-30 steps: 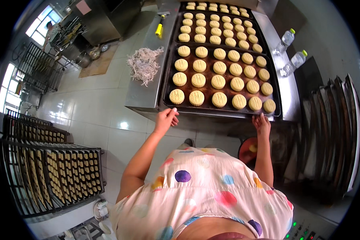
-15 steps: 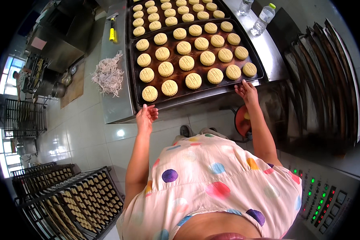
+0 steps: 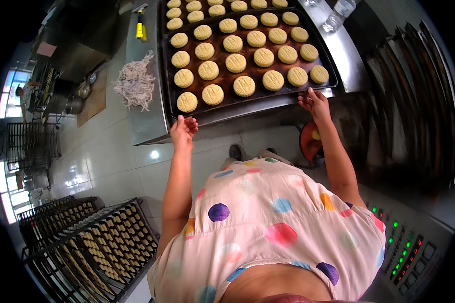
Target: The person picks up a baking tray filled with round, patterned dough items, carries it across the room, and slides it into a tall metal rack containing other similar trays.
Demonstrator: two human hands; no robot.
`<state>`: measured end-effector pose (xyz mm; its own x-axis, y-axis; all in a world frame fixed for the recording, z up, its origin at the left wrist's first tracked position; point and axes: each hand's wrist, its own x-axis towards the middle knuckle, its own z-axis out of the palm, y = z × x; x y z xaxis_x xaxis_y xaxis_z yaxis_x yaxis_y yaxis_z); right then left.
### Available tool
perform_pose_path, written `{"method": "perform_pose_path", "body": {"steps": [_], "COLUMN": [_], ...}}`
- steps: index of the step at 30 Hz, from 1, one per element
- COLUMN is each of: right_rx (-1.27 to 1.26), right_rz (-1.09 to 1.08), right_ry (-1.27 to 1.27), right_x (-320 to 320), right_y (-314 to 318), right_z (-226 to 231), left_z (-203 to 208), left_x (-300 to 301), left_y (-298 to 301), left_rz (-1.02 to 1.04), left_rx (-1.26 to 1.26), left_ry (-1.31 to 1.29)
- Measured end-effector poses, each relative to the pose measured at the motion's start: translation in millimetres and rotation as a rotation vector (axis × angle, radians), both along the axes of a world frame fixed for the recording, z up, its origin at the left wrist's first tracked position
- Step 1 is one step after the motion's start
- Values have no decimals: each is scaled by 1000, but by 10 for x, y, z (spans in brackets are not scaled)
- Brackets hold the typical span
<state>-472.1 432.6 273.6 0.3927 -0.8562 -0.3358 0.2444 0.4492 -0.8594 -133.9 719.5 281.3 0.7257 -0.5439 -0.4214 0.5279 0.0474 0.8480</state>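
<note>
A dark baking tray lies on the steel table, bearing rows of round, pale-yellow stamped cakes with fluted sides. At the tray's near left corner, my left hand has its thumb up against the rim and its fingers curled. My right hand grips the near right corner, thumb on top; its fingertips are partly hidden beneath the rim. Beyond this tray, touching or nearly touching its far edge, sits a second tray of similar cakes, cut off by the picture's top.
Left of the trays on the steel table lie a crumpled stringy rag and a yellow-handled scraper. A clear bottle lies far right. Trays stand upright at right; a loaded rack stands lower left. A red stool is below the table.
The table, trays and rag now appear higher in the picture, as the view has shifted. Both hands stay at the near tray's corners.
</note>
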Motion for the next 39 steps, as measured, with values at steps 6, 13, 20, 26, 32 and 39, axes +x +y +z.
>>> {"method": "perform_pose_path", "body": {"steps": [6, 13, 20, 26, 32, 39], "right_rx": [-130, -746, -1068, -1222, -1237, -1335], "right_rz": [241, -24, -328, -319, -300, -91], "right_ry": [316, 692, 1275, 1399, 1355, 1275], "right_x": [-92, -549, -517, -537, -582, -775], "right_y": [-84, -511, -1063, -1268, -1240, -1155], "right_z": [109, 305, 360, 38, 111, 308], "left_z": [99, 276, -61, -42, 39, 60], "left_x": [79, 514, 1000, 834, 771, 639], "left_y": [129, 351, 100, 10, -22, -1], "left_rz": [-66, 147, 119, 72, 45, 34], "left_rx": [159, 489, 1016, 1190, 1187, 1228], "left_ry": [-166, -1168, -1561, -1596, -1609, -1578]}}
